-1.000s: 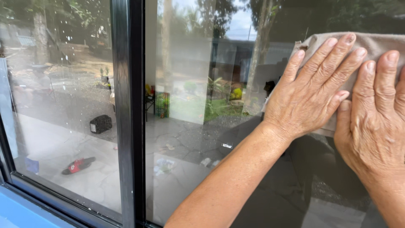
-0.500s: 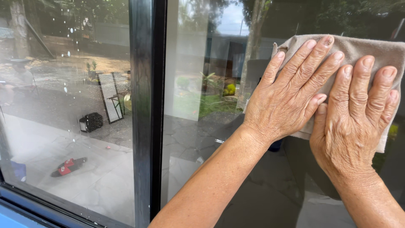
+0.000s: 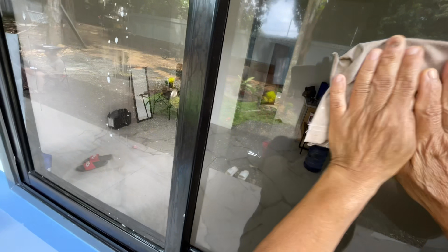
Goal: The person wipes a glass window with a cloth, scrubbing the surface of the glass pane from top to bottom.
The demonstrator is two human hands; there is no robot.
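A beige cloth (image 3: 347, 70) is spread flat against the right-hand window pane (image 3: 261, 140). My left hand (image 3: 373, 121) lies on it with fingers stretched upward, its forearm coming up from the bottom middle. Beside it at the frame's right edge, my right hand (image 3: 431, 154) also presses on the cloth, partly cut off and touching the left hand. Only the cloth's top and left edge show past the fingers.
A black vertical window frame (image 3: 193, 121) divides the two panes. The left pane (image 3: 102, 102) has small specks on it. Through the glass I see a paved yard with red sandals (image 3: 93, 162), a black box (image 3: 119, 118), a leaning mirror and plants.
Both hands and the cloth have slid right along the glass and now look larger and closer. The black frame has shifted toward the middle of the view.
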